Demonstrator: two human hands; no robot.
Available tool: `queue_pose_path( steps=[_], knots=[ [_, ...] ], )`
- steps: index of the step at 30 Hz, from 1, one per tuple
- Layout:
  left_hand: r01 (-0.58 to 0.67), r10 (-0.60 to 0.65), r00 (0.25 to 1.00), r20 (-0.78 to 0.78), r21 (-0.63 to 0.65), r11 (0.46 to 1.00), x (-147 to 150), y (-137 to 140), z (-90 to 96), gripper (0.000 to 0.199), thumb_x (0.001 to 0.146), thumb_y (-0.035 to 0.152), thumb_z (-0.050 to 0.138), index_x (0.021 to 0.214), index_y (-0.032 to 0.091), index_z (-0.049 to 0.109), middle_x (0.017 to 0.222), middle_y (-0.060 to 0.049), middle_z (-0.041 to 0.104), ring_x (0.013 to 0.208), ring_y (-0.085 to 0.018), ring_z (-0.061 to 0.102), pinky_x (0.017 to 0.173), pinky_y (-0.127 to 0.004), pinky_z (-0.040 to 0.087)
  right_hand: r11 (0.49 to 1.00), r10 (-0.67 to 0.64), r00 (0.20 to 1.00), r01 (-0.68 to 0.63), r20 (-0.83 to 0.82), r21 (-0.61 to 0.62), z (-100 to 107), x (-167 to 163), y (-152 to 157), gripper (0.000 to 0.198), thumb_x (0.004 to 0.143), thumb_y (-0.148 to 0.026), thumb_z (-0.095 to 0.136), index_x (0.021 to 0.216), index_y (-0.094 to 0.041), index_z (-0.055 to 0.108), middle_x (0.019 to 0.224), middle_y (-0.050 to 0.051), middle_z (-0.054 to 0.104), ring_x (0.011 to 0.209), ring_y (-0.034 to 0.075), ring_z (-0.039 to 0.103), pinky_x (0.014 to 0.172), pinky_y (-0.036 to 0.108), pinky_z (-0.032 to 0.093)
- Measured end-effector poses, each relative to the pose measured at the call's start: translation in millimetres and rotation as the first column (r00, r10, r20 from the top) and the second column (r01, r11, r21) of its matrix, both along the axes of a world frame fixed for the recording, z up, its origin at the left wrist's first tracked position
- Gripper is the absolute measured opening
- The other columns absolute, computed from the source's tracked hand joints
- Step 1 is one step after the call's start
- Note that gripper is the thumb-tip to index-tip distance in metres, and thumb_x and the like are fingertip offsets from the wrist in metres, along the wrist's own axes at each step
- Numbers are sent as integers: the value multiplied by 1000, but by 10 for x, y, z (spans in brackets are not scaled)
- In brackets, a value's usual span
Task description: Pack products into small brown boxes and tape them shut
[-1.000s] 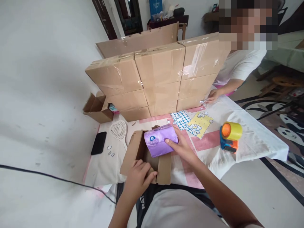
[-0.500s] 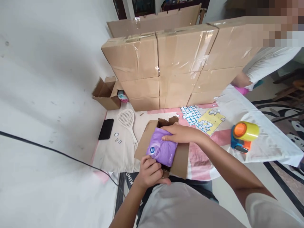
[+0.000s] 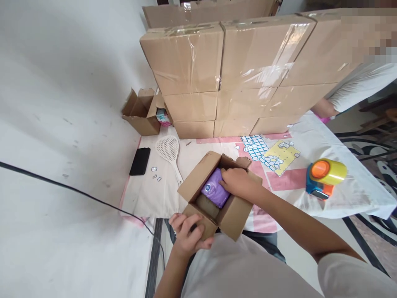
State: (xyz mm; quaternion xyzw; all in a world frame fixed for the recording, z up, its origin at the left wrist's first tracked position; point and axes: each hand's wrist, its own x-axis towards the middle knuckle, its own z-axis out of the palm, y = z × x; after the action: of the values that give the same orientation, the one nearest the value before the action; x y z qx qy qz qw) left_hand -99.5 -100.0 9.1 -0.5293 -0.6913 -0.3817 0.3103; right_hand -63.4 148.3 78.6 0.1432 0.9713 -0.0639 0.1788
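Note:
A small open cardboard box [image 3: 194, 178] stands tilted at the table's near edge with its flaps spread. Inside it lies a purple soft plastic pack [image 3: 214, 192] with a round blue badge; its contents are hidden. My right hand [image 3: 237, 182] reaches into the box from the right and grips the pack's upper right side, fingertips partly out of sight. My left hand [image 3: 189, 234] is at the box's near flap, fingers bent and apart, no longer touching the pack. Whether it presses on the flap I cannot tell.
Taped cardboard boxes [image 3: 192, 62] form a wall at the back. A white slotted paddle [image 3: 168, 149], a black phone [image 3: 139, 161] and another open box [image 3: 144, 120] are left. A tape dispenser [image 3: 322, 182] and sticker sheets [image 3: 281, 155] lie right. Another person's sleeve [image 3: 366, 85] shows behind.
The purple pack has gone down into the box, pushed by my right hand. My left hand has let go of the pack and moved to the near flap. The view has shifted slightly.

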Motion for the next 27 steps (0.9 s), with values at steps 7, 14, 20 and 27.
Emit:
queue_pose_path(
  steps=[7, 14, 20, 27],
  knots=[
    [-81, 68, 984, 165, 73, 994, -181, -18, -106, 39, 98, 54, 44, 82, 21, 59, 112, -11, 56, 113, -27, 53, 88, -45, 49, 994, -88, 996, 89, 20, -66, 26, 299, -2, 35, 102, -39, 43, 105, -11, 65, 96, 17, 76, 91, 33, 75, 71, 37, 52],
    [67, -91, 964, 251, 101, 993, -123, 147, -96, 34, 99, 51, 46, 89, 21, 59, 125, -13, 60, 128, -29, 55, 99, -48, 53, 983, -180, 980, 182, 82, -21, 0, 170, -164, 70, 78, -54, 76, 124, -2, 60, 107, 26, 74, 99, 40, 72, 79, 44, 55],
    [159, -198, 906, 374, 133, 978, -60, 259, -107, 31, 100, 47, 47, 90, 20, 58, 125, -13, 61, 127, -29, 60, 101, -52, 56, 979, -197, 972, 186, 132, 87, -126, -79, -445, 113, 66, -68, 79, 143, 5, 42, 139, 47, 46, 114, 52, 62, 80, 62, 55],
    [96, -180, 845, 504, 189, 977, -16, 133, -286, 34, 99, 51, 45, 85, 21, 52, 125, -11, 58, 132, -31, 55, 111, -63, 46, 972, -233, 948, 236, 219, 13, -122, -137, -395, 99, 63, -55, 83, 138, -2, 46, 133, 34, 51, 111, 44, 64, 83, 56, 58]
  ],
)
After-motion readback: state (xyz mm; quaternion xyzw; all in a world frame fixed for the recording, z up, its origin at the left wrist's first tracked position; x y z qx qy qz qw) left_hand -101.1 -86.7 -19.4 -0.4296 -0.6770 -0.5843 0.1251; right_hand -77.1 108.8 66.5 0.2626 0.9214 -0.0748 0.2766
